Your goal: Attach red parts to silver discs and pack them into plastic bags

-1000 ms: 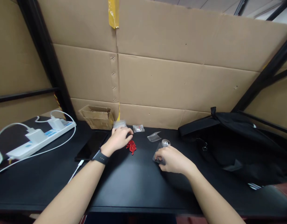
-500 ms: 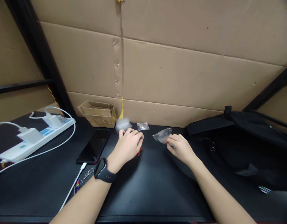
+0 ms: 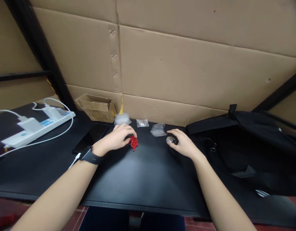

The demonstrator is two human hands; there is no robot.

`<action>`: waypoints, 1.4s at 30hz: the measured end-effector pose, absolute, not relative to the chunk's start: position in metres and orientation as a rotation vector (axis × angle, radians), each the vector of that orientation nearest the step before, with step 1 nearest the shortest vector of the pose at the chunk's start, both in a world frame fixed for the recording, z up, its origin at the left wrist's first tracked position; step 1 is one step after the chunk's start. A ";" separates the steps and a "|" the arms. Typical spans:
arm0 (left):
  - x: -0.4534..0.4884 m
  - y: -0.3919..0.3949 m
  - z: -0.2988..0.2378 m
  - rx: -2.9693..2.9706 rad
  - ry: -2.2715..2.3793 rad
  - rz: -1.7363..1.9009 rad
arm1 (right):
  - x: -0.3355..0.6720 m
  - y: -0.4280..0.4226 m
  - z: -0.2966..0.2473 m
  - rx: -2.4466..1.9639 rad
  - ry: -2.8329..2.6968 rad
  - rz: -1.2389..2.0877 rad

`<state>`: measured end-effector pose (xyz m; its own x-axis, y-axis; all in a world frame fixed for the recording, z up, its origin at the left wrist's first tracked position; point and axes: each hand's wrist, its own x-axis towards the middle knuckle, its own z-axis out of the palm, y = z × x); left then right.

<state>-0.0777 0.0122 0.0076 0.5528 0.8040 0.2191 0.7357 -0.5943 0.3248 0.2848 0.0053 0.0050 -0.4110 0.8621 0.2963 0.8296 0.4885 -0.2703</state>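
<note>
My left hand (image 3: pixel 120 137), wearing a dark watch, has its thumb and fingers closed at the edge of a bundle of red cord (image 3: pixel 133 143) on the black tabletop. Between the thumb and curved fingers of my right hand (image 3: pixel 183 141) is a small round shiny silver object (image 3: pixel 171 140); its exact kind is unclear. A crumpled clear plastic bag (image 3: pixel 158 130) lies just left of my right fingertips. Behind the red cord is a small clear packet (image 3: pixel 142 123) with something round inside. A stack of clear plastic bags (image 3: pixel 122 119) stands beyond my left hand.
A small cardboard box (image 3: pixel 96 109) stands at the back left, before a cardboard wall (image 3: pixel 174 70). Left of my hand are a dark phone (image 3: pixel 86 139) and a white power strip (image 3: pixel 42 130) with plugs and cables. A black bag (image 3: pixel 249 147) covers the right side.
The plastic bag has left my right hand and lies on the table; the silver object now shows there. My left hand has shifted left, uncovering more red cord. The view has tilted downward.
</note>
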 end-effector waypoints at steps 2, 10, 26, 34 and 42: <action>-0.077 0.009 0.012 2.611 1.193 0.483 | 0.293 0.003 0.002 -1.457 -2.328 0.163; -0.066 -0.001 0.017 2.644 1.126 0.406 | 0.285 0.007 -0.003 -1.703 -2.300 0.189; -0.058 -0.010 0.006 2.621 1.593 0.109 | 0.297 -0.007 0.014 -1.765 -2.277 0.377; -0.054 -0.015 0.011 2.667 1.205 0.329 | 0.304 -0.001 0.010 -1.650 -2.250 0.470; -0.037 -0.021 0.012 2.624 1.149 0.732 | 0.295 -0.008 0.022 -1.352 -2.205 0.537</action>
